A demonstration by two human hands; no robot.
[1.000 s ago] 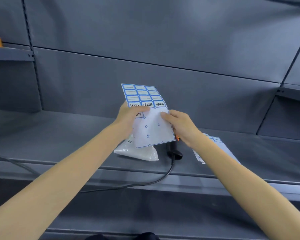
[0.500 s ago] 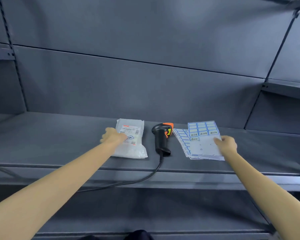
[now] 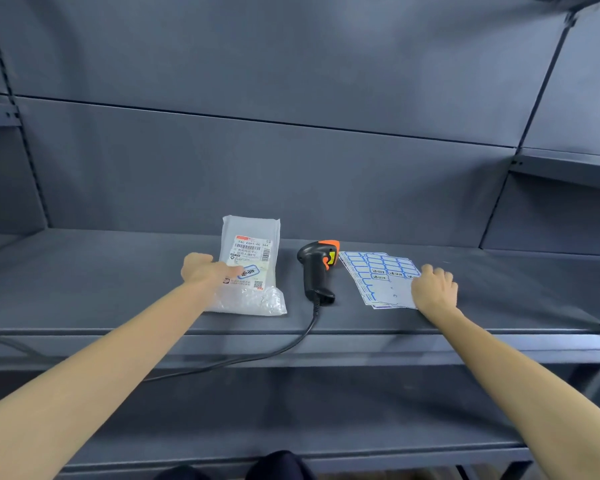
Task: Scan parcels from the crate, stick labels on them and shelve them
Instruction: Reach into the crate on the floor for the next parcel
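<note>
Left hand [image 3: 207, 270] is pressing one finger on the parcel [image 3: 252, 268]; right hand [image 3: 434, 289], fingers curled, is resting on the label sheets [image 3: 378, 275] at 3 o'clock. Parcel is looking light, soft, slippery; best gripped by its edges.

Parcel [image 3: 248, 268]: clear bubble-wrap bag, flat on shelf [image 3: 101, 271], white shipping label face up, blue-bordered sticker [image 3: 248, 271] stuck on it. Scanner [image 3: 317, 271]: black, orange head, lying just right of parcel, cable over front edge. Label sheets [image 3: 378, 277]: fanned stack, blue-bordered, flat, right of scanner.
</note>
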